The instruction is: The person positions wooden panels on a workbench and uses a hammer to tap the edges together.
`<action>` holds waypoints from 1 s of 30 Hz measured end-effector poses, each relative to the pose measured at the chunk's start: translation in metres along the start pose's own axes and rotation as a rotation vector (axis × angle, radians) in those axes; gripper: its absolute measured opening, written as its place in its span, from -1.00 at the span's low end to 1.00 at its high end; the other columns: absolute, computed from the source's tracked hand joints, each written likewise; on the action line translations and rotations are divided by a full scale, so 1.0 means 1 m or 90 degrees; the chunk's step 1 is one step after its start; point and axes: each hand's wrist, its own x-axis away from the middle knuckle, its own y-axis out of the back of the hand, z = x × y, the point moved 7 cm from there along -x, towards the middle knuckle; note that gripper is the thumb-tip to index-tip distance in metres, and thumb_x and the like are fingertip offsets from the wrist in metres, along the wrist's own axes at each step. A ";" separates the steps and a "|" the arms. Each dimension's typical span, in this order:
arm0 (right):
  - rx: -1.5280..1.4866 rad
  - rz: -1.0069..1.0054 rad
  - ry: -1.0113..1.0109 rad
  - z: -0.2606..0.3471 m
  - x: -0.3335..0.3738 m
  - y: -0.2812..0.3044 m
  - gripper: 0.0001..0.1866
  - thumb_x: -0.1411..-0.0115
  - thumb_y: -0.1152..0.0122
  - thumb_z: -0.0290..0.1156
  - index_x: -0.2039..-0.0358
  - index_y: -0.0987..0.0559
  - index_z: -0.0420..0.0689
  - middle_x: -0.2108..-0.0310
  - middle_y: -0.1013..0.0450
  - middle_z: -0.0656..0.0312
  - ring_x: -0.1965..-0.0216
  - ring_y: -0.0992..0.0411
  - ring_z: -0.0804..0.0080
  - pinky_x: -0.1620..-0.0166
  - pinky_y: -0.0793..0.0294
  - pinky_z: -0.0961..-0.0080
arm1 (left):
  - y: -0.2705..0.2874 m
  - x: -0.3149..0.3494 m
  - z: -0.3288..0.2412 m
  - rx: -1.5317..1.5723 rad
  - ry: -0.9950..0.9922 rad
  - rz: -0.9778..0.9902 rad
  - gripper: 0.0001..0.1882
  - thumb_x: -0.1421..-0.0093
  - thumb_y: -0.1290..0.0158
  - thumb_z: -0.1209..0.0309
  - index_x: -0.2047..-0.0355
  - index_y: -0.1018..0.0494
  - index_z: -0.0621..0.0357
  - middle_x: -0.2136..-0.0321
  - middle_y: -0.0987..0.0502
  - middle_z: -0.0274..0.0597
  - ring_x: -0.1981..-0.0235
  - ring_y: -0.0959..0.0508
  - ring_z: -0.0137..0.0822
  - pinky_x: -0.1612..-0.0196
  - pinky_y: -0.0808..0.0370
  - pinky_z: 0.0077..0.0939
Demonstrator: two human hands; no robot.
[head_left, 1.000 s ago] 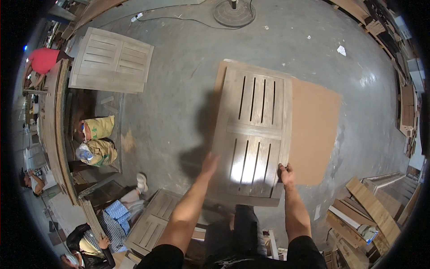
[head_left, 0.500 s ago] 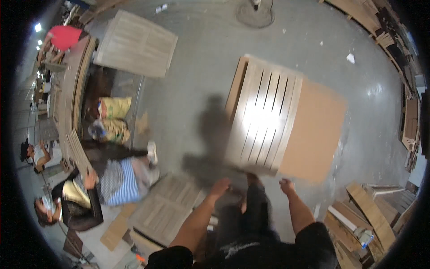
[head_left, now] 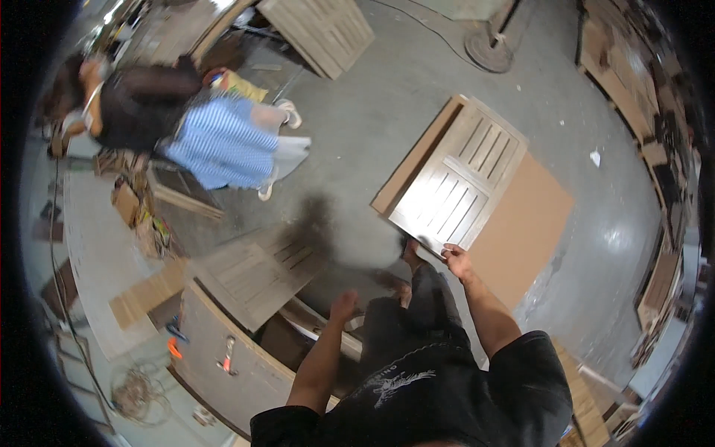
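A grey-brown wooden panel with two sets of slots (head_left: 451, 168) lies ahead of me, slanting away to the right, on brown cardboard sheets (head_left: 525, 223). My right hand (head_left: 456, 261) is at the panel's near edge, close to the right corner, its fingers bent and closed on that edge. Lower and to the left, my left hand (head_left: 346, 304) is off the panel, over the dark gap beside a second slotted panel (head_left: 249, 276). Motion smears its fingers, and nothing shows clearly in it. My legs and feet are just short of the first panel.
At left, a person in a blue striped skirt (head_left: 223, 138) stands by a workbench. A tool with a red-and-white handle (head_left: 228, 356) lies on a board near my left. Another slotted panel (head_left: 320, 30) leans at the back. A fan base (head_left: 488, 48) and stacked boards (head_left: 622, 82) line the far right.
My right hand has reached forward onto the panel's near edge; the left remains apart from it. The view has turned left, and the person in the skirt now stands farther up in view.
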 end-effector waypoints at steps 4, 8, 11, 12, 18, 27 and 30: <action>-0.019 0.022 0.056 -0.071 -0.019 0.031 -0.67 -0.29 -0.12 -0.34 -0.04 -0.51 -0.14 0.25 -0.51 0.23 0.26 -0.47 0.36 0.17 -0.50 0.41 | -0.039 0.027 -0.055 0.068 0.166 -0.140 -0.73 -0.37 0.01 0.27 0.26 -0.51 0.26 0.47 -0.48 -0.35 0.36 -0.47 -0.40 0.26 -0.44 -0.42; 0.018 0.194 0.166 -0.051 0.008 -0.017 -0.73 -0.42 -0.01 -0.30 0.46 -0.47 -0.03 0.56 -0.34 0.42 0.55 -0.30 0.58 0.49 -0.32 0.57 | -0.005 0.093 0.052 0.025 0.182 -0.327 -0.51 -0.27 -0.08 0.06 0.05 -0.53 0.27 0.23 -0.64 -0.04 0.18 -0.61 -0.16 0.09 -0.49 -0.30; -0.018 0.165 0.216 -0.052 0.014 -0.006 -0.75 -0.37 -0.08 -0.32 0.49 -0.49 -0.05 0.62 -0.32 0.44 0.63 -0.25 0.62 0.59 -0.23 0.62 | -0.029 0.127 0.036 -0.058 0.270 -0.323 -0.43 -0.22 -0.07 -0.06 0.02 -0.55 0.20 0.13 -0.62 0.05 0.07 -0.60 -0.01 0.02 -0.49 -0.20; -0.054 0.152 0.232 -0.044 0.017 -0.003 -0.75 -0.34 -0.12 -0.33 0.51 -0.50 -0.06 0.66 -0.30 0.45 0.68 -0.22 0.64 0.63 -0.18 0.64 | -0.031 0.135 0.038 -0.026 0.268 -0.355 -0.43 -0.22 -0.07 -0.06 0.02 -0.55 0.20 0.13 -0.62 0.05 0.07 -0.60 -0.01 0.02 -0.49 -0.20; 0.170 0.152 0.000 -0.014 0.022 -0.022 -0.74 -0.34 -0.11 -0.12 0.10 -0.50 0.02 0.20 -0.52 0.27 0.28 -0.51 0.36 0.40 -0.37 0.42 | -0.032 0.165 0.029 -0.009 0.183 -0.383 -0.56 -0.28 -0.03 0.08 0.03 -0.56 0.14 0.14 -0.63 0.02 0.11 -0.61 0.00 0.04 -0.51 -0.19; 0.662 0.492 0.686 0.001 -0.008 -0.118 -0.78 -0.34 -0.07 -0.43 0.10 -0.51 -0.31 0.35 -0.50 0.08 0.36 -0.48 0.28 0.36 -0.53 0.30 | 0.106 0.240 -0.166 -0.100 -0.170 -0.919 -0.69 -0.25 -0.10 0.36 -0.01 -0.50 0.09 0.19 -0.62 -0.06 0.32 -0.61 -0.16 0.18 -0.54 -0.32; 0.212 0.335 0.040 0.016 -0.005 -0.144 -0.79 -0.31 -0.12 -0.47 0.09 -0.53 -0.27 0.38 -0.53 0.17 0.46 -0.47 0.41 0.50 -0.46 0.51 | 0.154 0.274 -0.163 -0.176 -0.101 -1.026 -0.51 -0.20 -0.15 0.39 -0.15 -0.37 0.11 0.19 -0.56 -0.08 0.24 -0.57 -0.13 0.16 -0.54 -0.29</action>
